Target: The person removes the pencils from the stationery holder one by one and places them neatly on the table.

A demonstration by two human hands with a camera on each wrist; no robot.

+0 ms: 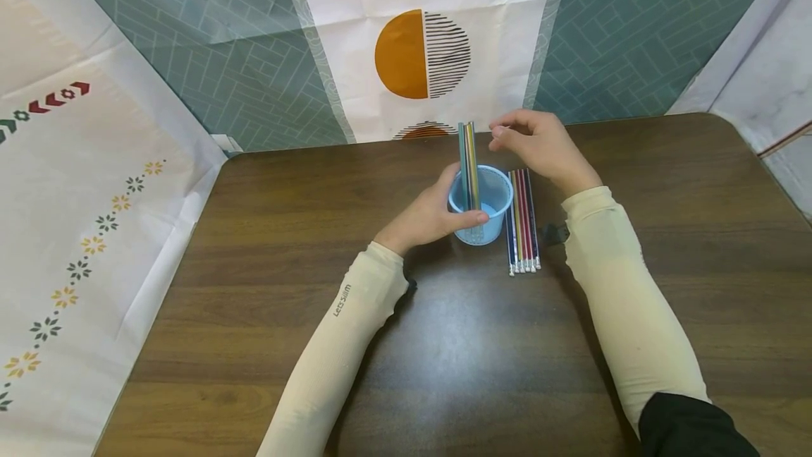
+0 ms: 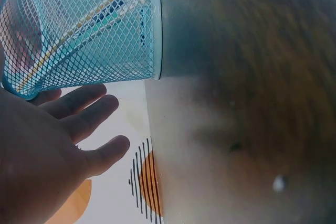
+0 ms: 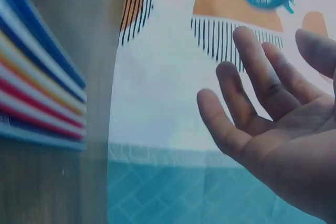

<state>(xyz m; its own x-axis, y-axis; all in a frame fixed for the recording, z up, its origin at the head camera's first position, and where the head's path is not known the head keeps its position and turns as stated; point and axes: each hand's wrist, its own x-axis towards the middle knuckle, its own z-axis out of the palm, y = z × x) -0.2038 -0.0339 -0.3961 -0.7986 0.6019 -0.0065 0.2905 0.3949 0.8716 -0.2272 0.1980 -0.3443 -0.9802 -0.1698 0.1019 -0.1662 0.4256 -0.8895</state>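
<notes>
A light blue mesh pencil cup stands upright near the table's far edge. Several pencils lean inside it, their upper ends rising well above the rim. My left hand holds the cup at its upper part, thumb across the near side. In the left wrist view the other fingers of that hand extend past the mesh wall. To the right of the cup, my right hand hovers with loosely bent, spread fingers and holds nothing. Below it lies a row of striped pencils, eraser ends toward me.
The brown wooden table extends around the cup and pencils. Behind its far edge hangs a patterned cloth with orange half circles. A white cloth with flower motifs drapes along the left side.
</notes>
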